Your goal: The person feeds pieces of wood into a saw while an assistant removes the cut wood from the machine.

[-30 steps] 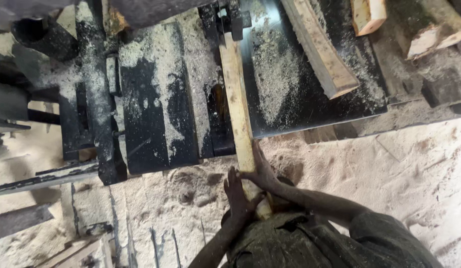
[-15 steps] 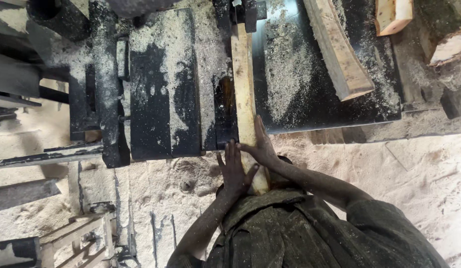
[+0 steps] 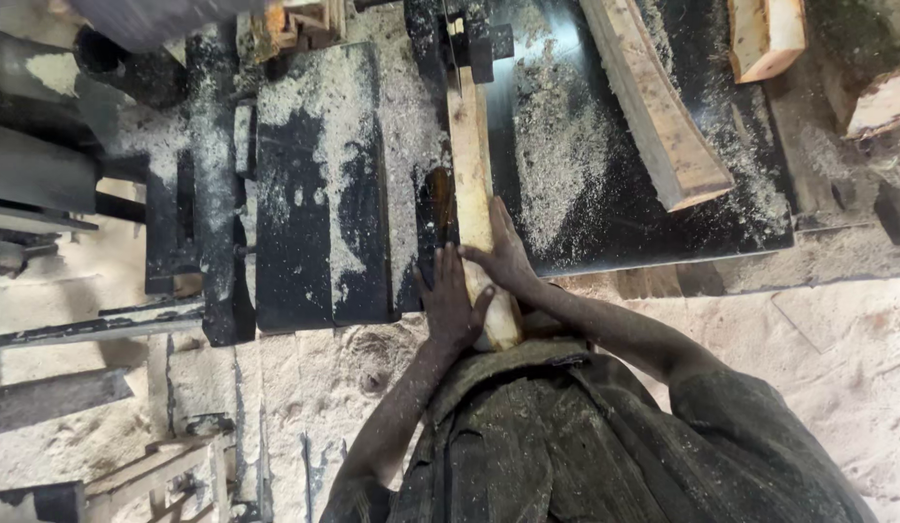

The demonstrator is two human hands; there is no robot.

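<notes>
Sawdust covers the ground on both sides of a dark saw table, itself dusted pale. At far left, dark machine parts and loose boards lie beside the table. Left hand, fingers spread flat, presses on the near end of a narrow pale plank, thumb against its side. The plank lies lengthwise along the table's slot, its near end at the table edge, against the person's green shirt. Right hand, open and flat, rests on top of the plank just beyond the left. Further right, a thicker beam lies slanted on the table, and a short block sits at the top edge.
</notes>
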